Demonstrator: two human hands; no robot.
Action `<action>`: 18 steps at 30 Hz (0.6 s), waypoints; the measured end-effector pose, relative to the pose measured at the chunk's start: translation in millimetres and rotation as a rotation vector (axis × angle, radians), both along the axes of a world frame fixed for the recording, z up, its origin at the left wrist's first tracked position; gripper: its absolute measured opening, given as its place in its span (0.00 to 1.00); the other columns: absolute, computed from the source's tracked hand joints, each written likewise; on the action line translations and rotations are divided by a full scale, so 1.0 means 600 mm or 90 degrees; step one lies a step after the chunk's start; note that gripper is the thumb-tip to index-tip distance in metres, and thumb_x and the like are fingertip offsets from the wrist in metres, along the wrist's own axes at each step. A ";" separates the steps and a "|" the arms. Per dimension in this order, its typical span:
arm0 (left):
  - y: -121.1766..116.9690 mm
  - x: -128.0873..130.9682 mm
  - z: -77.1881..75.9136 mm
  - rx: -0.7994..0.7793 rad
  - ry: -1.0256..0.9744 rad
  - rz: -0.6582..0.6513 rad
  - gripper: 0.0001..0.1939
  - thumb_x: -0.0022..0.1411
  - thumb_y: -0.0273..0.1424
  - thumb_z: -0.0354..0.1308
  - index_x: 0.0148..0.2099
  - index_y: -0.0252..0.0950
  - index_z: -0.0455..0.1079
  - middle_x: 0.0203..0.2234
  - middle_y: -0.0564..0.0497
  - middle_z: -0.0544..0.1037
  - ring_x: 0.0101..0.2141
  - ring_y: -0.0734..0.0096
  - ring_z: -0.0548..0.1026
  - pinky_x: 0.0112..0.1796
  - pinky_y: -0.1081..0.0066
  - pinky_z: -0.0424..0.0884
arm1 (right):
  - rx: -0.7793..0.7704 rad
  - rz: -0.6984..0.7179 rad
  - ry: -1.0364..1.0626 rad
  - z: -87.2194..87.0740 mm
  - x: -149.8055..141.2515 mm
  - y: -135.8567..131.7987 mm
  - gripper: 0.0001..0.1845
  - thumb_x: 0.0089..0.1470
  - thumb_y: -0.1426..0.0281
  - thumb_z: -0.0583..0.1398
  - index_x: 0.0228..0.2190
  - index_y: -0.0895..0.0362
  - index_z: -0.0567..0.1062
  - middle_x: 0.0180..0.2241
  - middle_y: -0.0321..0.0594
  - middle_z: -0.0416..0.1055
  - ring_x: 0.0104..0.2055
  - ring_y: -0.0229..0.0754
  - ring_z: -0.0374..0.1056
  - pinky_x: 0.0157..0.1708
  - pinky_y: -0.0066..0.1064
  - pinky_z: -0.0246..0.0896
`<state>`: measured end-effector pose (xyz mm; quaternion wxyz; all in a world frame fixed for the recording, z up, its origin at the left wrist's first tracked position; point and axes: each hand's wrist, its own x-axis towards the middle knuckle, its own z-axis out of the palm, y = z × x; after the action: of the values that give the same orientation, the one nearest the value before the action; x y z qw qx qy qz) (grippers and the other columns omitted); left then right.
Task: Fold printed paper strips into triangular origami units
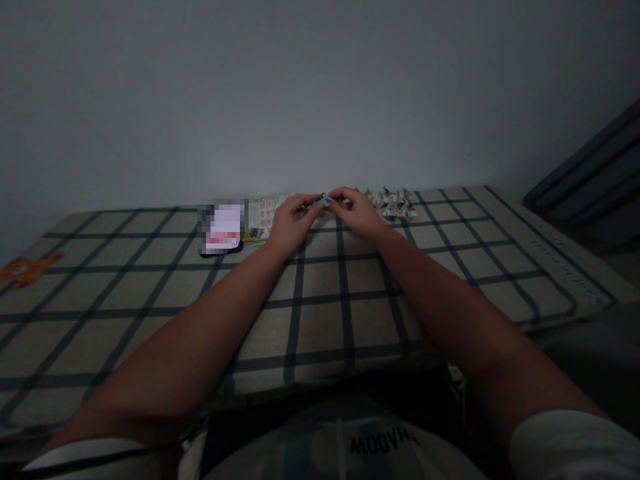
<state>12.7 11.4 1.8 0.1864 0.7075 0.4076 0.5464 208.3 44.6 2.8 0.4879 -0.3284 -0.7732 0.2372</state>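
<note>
Pinching a small paper-like piece between left bare hand and right bare hand, above cream-and-navy checked cloth, near green-edged printed sheet and multicoloured folded pieces.

Phone screen is pixelated mush; little piece between left hand and right hand is too tiny to ID; orange thing gets cropped left.

tablecloth: beige, blue grid | patch: orange | paper pieces: multicoloured
</note>
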 end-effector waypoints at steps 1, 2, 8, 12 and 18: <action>0.001 0.000 -0.001 -0.006 -0.009 -0.002 0.15 0.63 0.44 0.65 0.46 0.41 0.82 0.42 0.48 0.85 0.43 0.64 0.80 0.46 0.66 0.74 | -0.020 0.005 0.021 -0.001 0.000 0.001 0.15 0.59 0.57 0.65 0.42 0.54 0.78 0.38 0.42 0.75 0.42 0.45 0.70 0.42 0.36 0.67; 0.001 0.001 -0.001 -0.014 -0.017 0.000 0.14 0.64 0.43 0.64 0.45 0.40 0.82 0.41 0.48 0.85 0.42 0.65 0.80 0.45 0.66 0.74 | -0.038 0.009 0.039 -0.001 -0.001 0.001 0.16 0.57 0.57 0.65 0.42 0.54 0.78 0.38 0.41 0.75 0.41 0.44 0.70 0.43 0.36 0.67; -0.003 0.003 0.003 -0.068 -0.029 0.012 0.12 0.63 0.40 0.66 0.42 0.38 0.83 0.37 0.47 0.85 0.38 0.66 0.80 0.42 0.67 0.75 | -0.099 0.034 0.062 0.008 -0.002 -0.008 0.15 0.57 0.59 0.67 0.42 0.54 0.81 0.39 0.41 0.77 0.43 0.43 0.72 0.50 0.39 0.68; -0.007 0.005 0.002 -0.096 -0.044 0.005 0.15 0.60 0.43 0.68 0.41 0.37 0.83 0.35 0.47 0.85 0.36 0.65 0.79 0.40 0.67 0.74 | -0.126 0.029 0.065 0.015 -0.003 -0.014 0.14 0.54 0.57 0.69 0.34 0.56 0.82 0.34 0.40 0.79 0.40 0.43 0.72 0.48 0.39 0.69; -0.009 0.004 -0.002 -0.163 -0.089 -0.066 0.25 0.59 0.52 0.68 0.44 0.35 0.83 0.38 0.44 0.86 0.39 0.63 0.80 0.43 0.66 0.73 | -0.169 0.017 0.119 0.018 -0.005 -0.012 0.13 0.53 0.59 0.69 0.33 0.57 0.80 0.33 0.38 0.78 0.37 0.39 0.70 0.42 0.33 0.67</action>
<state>15.1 6.1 0.4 0.3310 0.6585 0.4225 0.5276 205.1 37.3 13.3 0.5071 -0.3563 -0.6903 0.3734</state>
